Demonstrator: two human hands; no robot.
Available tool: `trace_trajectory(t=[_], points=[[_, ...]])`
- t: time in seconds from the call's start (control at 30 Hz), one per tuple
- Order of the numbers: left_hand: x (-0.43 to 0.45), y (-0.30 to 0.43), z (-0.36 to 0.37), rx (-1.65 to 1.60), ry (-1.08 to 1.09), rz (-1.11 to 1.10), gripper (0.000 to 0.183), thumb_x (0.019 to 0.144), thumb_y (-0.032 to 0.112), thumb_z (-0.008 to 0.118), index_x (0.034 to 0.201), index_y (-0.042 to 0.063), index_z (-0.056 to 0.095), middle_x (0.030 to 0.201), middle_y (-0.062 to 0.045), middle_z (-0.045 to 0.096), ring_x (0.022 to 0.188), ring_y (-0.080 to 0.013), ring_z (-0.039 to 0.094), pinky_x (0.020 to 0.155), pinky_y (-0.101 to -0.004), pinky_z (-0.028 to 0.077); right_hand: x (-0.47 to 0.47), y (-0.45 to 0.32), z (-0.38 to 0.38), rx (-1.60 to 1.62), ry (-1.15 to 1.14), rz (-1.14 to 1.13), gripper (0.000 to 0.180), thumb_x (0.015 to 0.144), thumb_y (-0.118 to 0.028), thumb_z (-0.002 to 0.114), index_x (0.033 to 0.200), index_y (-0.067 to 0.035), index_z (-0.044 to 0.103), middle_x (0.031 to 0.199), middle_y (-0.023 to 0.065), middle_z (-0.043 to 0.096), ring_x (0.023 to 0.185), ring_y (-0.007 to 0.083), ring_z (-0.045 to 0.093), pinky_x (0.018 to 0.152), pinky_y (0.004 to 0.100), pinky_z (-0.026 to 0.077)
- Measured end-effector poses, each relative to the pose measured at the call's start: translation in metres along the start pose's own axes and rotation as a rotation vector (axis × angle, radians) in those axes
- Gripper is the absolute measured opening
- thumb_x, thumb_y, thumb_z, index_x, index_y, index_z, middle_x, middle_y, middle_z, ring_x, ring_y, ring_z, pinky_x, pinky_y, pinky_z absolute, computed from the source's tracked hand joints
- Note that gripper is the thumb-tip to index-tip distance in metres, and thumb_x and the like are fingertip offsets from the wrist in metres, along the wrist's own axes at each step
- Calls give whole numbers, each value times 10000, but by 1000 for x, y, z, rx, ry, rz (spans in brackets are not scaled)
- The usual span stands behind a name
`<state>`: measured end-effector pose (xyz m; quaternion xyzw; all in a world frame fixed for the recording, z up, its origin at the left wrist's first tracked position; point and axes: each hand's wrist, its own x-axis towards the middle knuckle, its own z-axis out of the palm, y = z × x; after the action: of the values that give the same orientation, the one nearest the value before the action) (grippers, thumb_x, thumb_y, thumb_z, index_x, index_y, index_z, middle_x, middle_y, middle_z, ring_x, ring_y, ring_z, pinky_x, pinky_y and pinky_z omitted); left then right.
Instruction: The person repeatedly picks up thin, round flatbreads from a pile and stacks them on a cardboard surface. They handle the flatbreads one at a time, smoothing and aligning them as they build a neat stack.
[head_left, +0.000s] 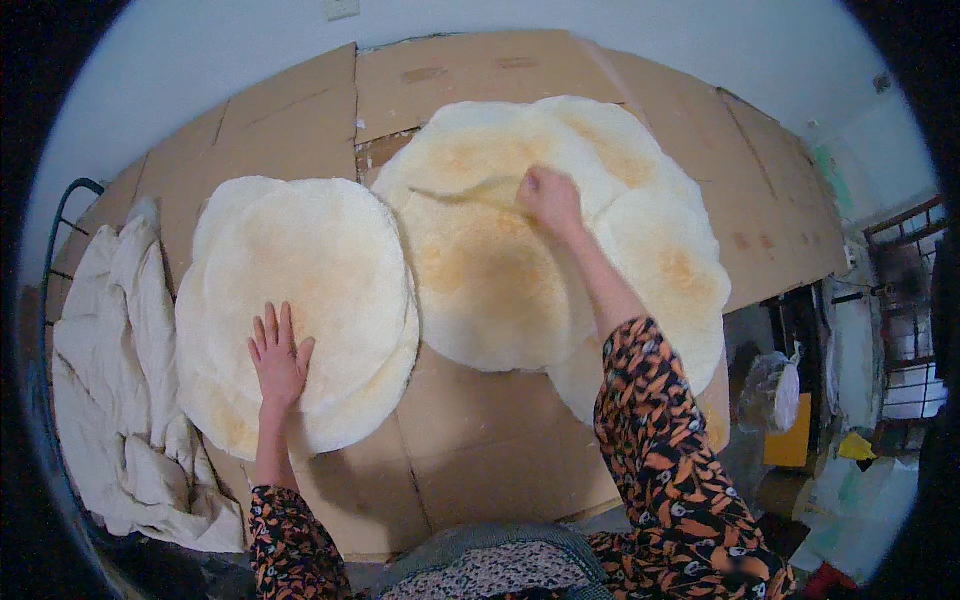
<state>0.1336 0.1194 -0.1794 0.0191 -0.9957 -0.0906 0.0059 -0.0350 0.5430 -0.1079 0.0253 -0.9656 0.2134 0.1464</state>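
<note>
Several large, thin, round flatbreads cover much of a cardboard-topped surface. My left hand (279, 367) lies flat with its fingers apart on the top flatbread (300, 262) of the left pile. Overlapping browned flatbreads spread across the middle and right. My right hand (551, 199) is closed, its fingers at the raised far edge of the middle flatbread (495, 300). That edge casts a curved shadow on the flatbread (480, 142) behind it. The pinch itself is partly hidden by my fist.
Cardboard sheets (510, 465) lie beneath the flatbreads. A crumpled cream cloth (112, 375) rests at the left, beside a dark metal rail (52, 247). Beyond the right edge hangs a clear plastic bag (772, 390) near a yellow-orange panel (787, 435). A barred window or door (911, 322) stands farther right.
</note>
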Motion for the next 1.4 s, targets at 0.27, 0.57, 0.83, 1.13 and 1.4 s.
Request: trace_trajectory(t=[0.27, 0.57, 0.83, 1.13, 1.4], points=[[7, 29, -13, -169, 59, 61, 621, 827, 331, 567, 1361, 105, 345, 1438, -155, 246, 1326, -384, 181, 1073, -475, 170, 101, -188, -129, 39, 344, -579, 190, 770, -191, 576, 873, -33, 594, 714, 116, 612, 666, 274, 602, 593, 376, 468], [-58, 16, -49, -2080, 45, -438, 481, 930, 350, 420, 1301, 44, 404, 1288, -86, 456, 1177, -218, 439, 970, -379, 376, -115, -299, 7, 236, 46, -939, 190, 724, -98, 559, 907, -102, 508, 791, 49, 543, 710, 229, 589, 541, 374, 478], [-53, -37, -18, -1289, 309, -689, 408, 811, 215, 601, 1112, -45, 507, 1038, -141, 591, 904, -209, 581, 744, -350, 472, -222, -253, 98, 377, -476, -786, 506, 729, -92, 603, 1212, -93, 450, 1051, 118, 529, 940, 270, 564, 717, 358, 499], [-68, -168, -70, -785, 464, -615, 755, 759, 201, 652, 1332, -73, 244, 1217, -238, 476, 1071, -306, 504, 896, -393, 413, -180, -169, 17, 530, -735, -222, 385, 777, -109, 630, 1154, -95, 557, 980, 102, 629, 767, 211, 621, 700, 295, 504], [-80, -143, -44, -1, -62, -511, 792, 804, 472, 554, 1391, 54, 223, 1415, -239, 230, 1319, -377, 210, 1063, -455, 222, -210, -117, -7, 473, -695, -161, 292, 817, -82, 576, 1106, -53, 597, 950, 76, 654, 765, 114, 598, 718, 243, 485]])
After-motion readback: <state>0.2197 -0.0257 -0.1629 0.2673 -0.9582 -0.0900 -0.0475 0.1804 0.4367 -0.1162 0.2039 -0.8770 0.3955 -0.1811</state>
